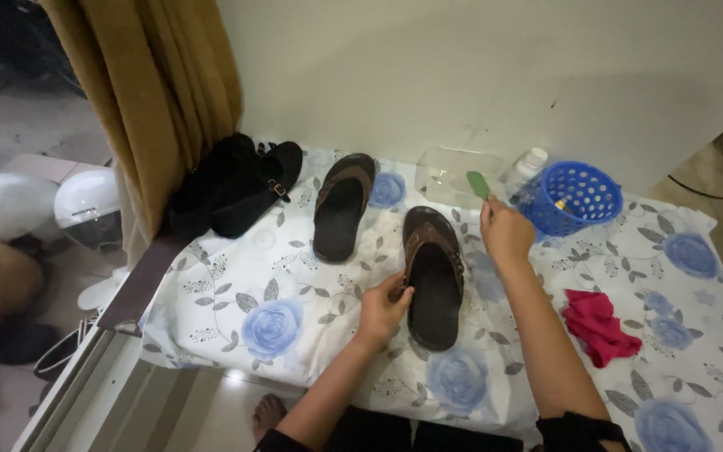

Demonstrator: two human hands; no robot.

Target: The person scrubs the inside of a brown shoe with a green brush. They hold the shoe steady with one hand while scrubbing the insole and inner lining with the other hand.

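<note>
Two brown sandals lie on the flower-printed cloth (294, 293); the nearer sandal (433, 276) is the one being worked on. It lies sole down, toe toward the person, dark footbed worn and dull, straps a lighter brown. The left hand (382, 307) presses fingers against this sandal's left edge, steadying it rather than gripping it. The right hand (505, 230), just right of the sandal's far end, is closed on a small green tool (479, 184) pointing upward. By my judgement this is the moment before cleaning or scraping; the tool would have to be brought down onto the footbed while the left hand braces it. The second sandal (342, 205) lies left of the first, black shoes (240, 184) beyond. A blue basket (575, 197), white bottle (527, 166) and red rag (597, 325) lie to its right.
</note>
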